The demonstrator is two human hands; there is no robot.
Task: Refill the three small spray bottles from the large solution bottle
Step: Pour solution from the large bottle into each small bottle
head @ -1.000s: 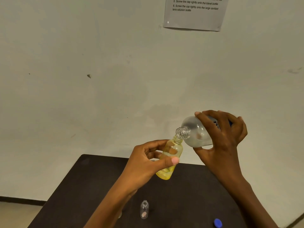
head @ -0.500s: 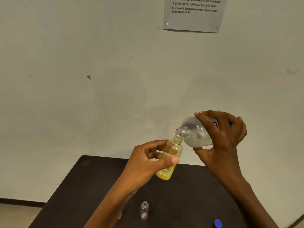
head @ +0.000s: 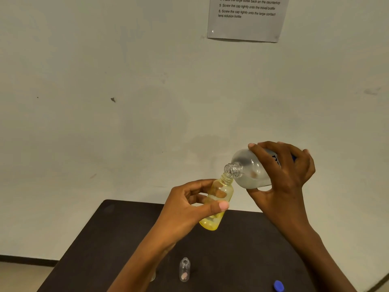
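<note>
Your left fingers [head: 219,206] pinch the small yellow bottle [head: 210,223]; your right fingers [head: 259,149] wrap the tilted large bottle [head: 250,175], its neck touching the small mouth. Both look like light, slick plastic, so hold mid-body. Below them a clear bottle [head: 184,269] stands on the desk [head: 126,239].

Large solution bottle [head: 250,171]: translucent, uncapped, tipped nearly level above the far edge of the table [head: 117,239], threaded neck pointing down-left. Small yellow bottle [head: 223,190]: open, tilted, held above the table, mouth touching that neck. Small clear bottle [head: 184,269]: uncapped, upright on the table near its front edge. Blue cap [head: 279,285]: on the table, front right.
</note>
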